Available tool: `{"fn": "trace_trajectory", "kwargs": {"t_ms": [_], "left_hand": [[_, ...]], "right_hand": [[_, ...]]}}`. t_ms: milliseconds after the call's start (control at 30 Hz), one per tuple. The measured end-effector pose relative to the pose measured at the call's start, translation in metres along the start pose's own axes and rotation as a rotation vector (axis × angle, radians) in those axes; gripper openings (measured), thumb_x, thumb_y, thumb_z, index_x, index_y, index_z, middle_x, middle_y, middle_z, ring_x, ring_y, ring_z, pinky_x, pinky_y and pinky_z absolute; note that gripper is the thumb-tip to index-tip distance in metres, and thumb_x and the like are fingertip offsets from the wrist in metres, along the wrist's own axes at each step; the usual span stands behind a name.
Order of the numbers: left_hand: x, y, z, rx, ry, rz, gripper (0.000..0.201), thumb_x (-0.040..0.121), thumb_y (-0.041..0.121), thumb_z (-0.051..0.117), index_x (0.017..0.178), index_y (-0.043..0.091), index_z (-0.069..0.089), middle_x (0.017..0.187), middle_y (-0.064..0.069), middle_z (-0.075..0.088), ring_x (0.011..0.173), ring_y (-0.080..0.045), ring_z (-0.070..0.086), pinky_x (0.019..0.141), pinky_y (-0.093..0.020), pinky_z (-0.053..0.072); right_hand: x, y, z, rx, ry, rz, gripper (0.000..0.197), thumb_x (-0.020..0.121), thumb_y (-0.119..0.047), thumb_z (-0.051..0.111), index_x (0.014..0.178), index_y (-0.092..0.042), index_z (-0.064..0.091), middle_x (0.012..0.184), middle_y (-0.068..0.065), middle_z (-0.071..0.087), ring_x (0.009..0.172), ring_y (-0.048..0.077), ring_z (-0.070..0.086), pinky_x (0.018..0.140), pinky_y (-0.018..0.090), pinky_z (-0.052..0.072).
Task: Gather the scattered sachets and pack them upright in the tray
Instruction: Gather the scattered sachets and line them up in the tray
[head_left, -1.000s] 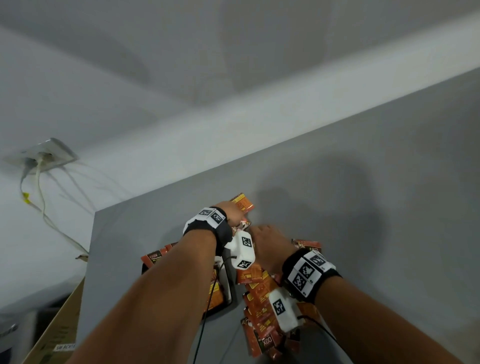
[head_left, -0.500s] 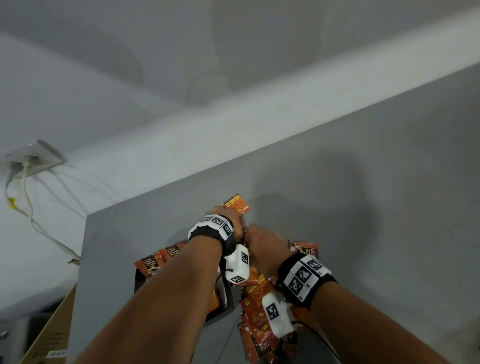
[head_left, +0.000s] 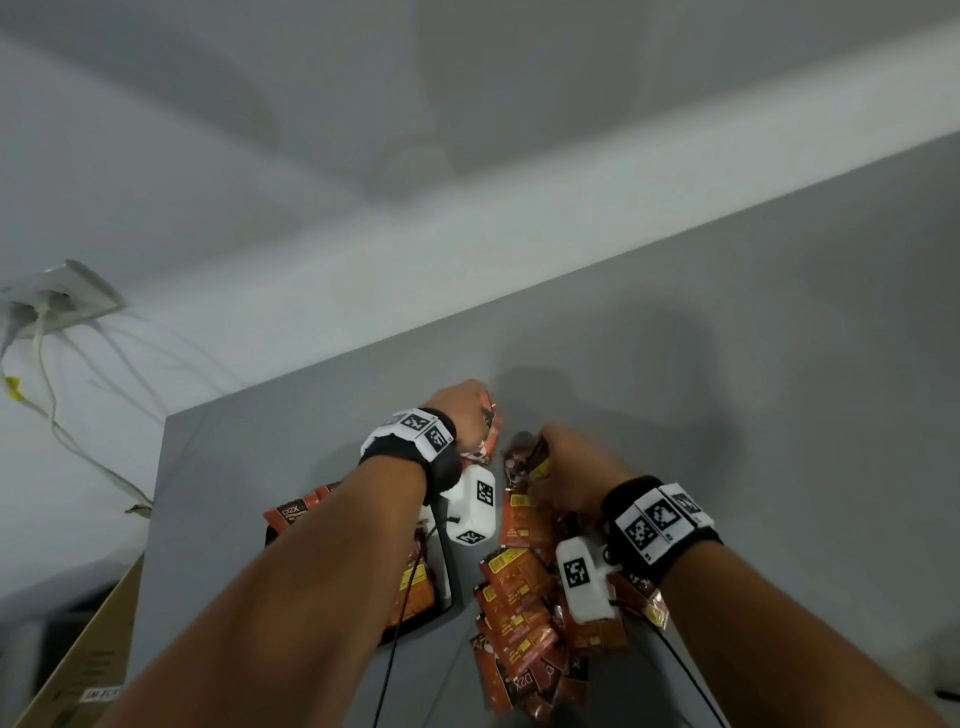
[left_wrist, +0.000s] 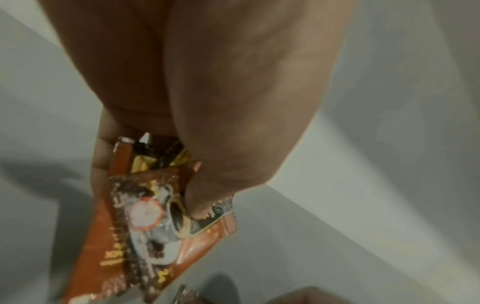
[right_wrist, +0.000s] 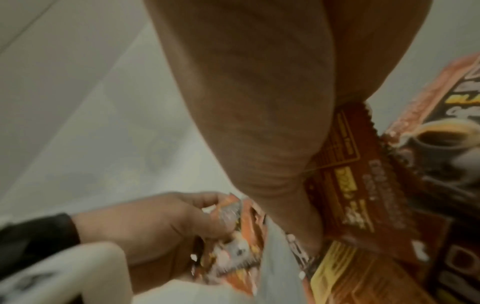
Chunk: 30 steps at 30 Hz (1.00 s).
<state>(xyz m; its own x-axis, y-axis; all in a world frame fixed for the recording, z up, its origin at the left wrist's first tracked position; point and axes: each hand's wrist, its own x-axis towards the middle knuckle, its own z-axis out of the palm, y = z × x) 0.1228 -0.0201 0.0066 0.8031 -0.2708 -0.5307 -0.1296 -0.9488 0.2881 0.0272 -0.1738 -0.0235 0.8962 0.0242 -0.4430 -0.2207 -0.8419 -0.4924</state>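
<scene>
Tray (head_left: 448, 597) mostly hidden under left forearm; wrist views blurred. Left hand (head_left: 465, 410) pinches bunch of sachets (left_wrist: 145, 222), thumb pressed on front one, lifted above bench (head_left: 779, 364). Right hand (head_left: 571, 467) fingers curled on sachet (head_left: 535, 457); exact hold hard to make out. Loose sachet pile (head_left: 524, 623) on bench right of tray, partly under right wrist. Wall socket (head_left: 67, 296) with cables at far left.

I see orange-brown sachets (head_left: 519, 582) with yellow label blocks and a printed white coffee cup, a black tray (head_left: 445, 577), and a plain grey table (head_left: 753, 415). Black wristbands (head_left: 655, 525) carry white tags with black square patterns. The wall (head_left: 260, 156) is pale grey-white.
</scene>
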Motion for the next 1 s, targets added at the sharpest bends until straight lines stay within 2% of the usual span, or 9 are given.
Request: {"fn": "trace_trajectory", "kwargs": {"t_ms": [133,200,267,333,433,633,833,900,1000], "left_hand": [[0.003,-0.009,-0.006,-0.100,0.068,-0.034,0.047,0.094,0.007,0.052,0.140,0.016,0.046,0.130,-0.009,0.061,0.115,-0.032,0.061,0.088,-0.032,0.050],[0.001,-0.010,-0.009,-0.102,0.122,-0.069,0.030,0.096,0.008,0.052,0.126,0.005,0.057,0.124,-0.014,0.064,0.111,-0.034,0.062,0.084,-0.033,0.047],[0.001,-0.010,-0.013,-0.059,0.139,-0.085,0.013,0.096,0.006,0.050,0.089,0.004,0.061,0.117,-0.018,0.068,0.098,-0.034,0.063,0.076,-0.032,0.046],[0.005,-0.010,-0.015,-0.003,0.111,-0.107,0.033,0.097,0.005,0.047,0.065,0.010,0.048,0.113,-0.021,0.068,0.095,-0.034,0.062,0.074,-0.033,0.044],[0.014,-0.003,-0.017,0.045,0.067,-0.129,0.041,0.099,0.004,0.043,0.059,0.010,0.040,0.105,-0.022,0.067,0.112,-0.037,0.062,0.088,-0.038,0.048],[0.029,0.005,-0.008,0.022,0.099,-0.148,0.018,0.094,0.008,0.052,0.094,0.000,0.068,0.113,-0.018,0.070,0.106,-0.035,0.067,0.087,-0.038,0.053],[0.035,0.009,0.002,0.039,0.104,-0.204,0.019,0.087,0.012,0.062,0.071,0.013,0.053,0.106,-0.015,0.071,0.097,-0.031,0.070,0.079,-0.035,0.057],[0.033,0.011,0.003,0.075,0.099,-0.218,0.010,0.084,0.012,0.066,0.089,0.008,0.059,0.117,-0.016,0.065,0.105,-0.032,0.066,0.086,-0.036,0.056],[0.038,0.009,0.008,0.093,0.119,-0.239,0.040,0.082,0.011,0.068,0.120,0.007,0.056,0.127,-0.019,0.053,0.114,-0.036,0.058,0.091,-0.039,0.052]], "right_hand": [[-0.002,-0.004,0.016,-0.090,-0.024,-0.036,0.067,0.077,-0.031,0.082,0.132,-0.018,0.046,0.135,0.004,0.047,0.118,0.025,0.054,0.089,0.031,0.046],[-0.001,-0.005,0.019,-0.103,-0.015,-0.041,0.072,0.077,-0.031,0.083,0.137,-0.018,0.045,0.139,0.003,0.042,0.118,0.025,0.055,0.093,0.033,0.049],[0.001,-0.005,0.020,-0.106,-0.016,-0.039,0.074,0.077,-0.030,0.083,0.139,-0.017,0.044,0.139,0.004,0.040,0.119,0.027,0.055,0.096,0.036,0.049],[0.003,-0.006,0.019,-0.097,-0.014,-0.049,0.073,0.078,-0.028,0.083,0.138,-0.017,0.043,0.136,0.004,0.043,0.121,0.028,0.053,0.096,0.037,0.048],[0.007,-0.006,0.018,-0.086,-0.019,-0.042,0.070,0.078,-0.030,0.082,0.136,-0.020,0.044,0.134,0.003,0.047,0.120,0.026,0.052,0.098,0.038,0.047],[0.014,-0.004,0.016,-0.058,0.015,-0.038,0.067,0.080,-0.030,0.080,0.137,-0.016,0.047,0.139,0.006,0.044,0.125,0.026,0.048,0.103,0.036,0.044],[0.014,-0.001,0.007,0.010,0.002,-0.039,0.045,0.083,-0.023,0.076,0.118,-0.019,0.049,0.118,0.003,0.060,0.105,0.022,0.056,0.079,0.030,0.043],[0.011,0.002,-0.005,0.062,0.012,-0.027,0.035,0.083,-0.027,0.077,0.109,-0.023,0.053,0.104,-0.002,0.062,0.094,0.019,0.057,0.073,0.028,0.044],[0.002,0.011,-0.035,0.180,0.088,-0.025,0.017,0.085,-0.020,0.074,0.084,-0.027,0.059,0.083,-0.007,0.062,0.085,0.018,0.064,0.065,0.024,0.043]]}}
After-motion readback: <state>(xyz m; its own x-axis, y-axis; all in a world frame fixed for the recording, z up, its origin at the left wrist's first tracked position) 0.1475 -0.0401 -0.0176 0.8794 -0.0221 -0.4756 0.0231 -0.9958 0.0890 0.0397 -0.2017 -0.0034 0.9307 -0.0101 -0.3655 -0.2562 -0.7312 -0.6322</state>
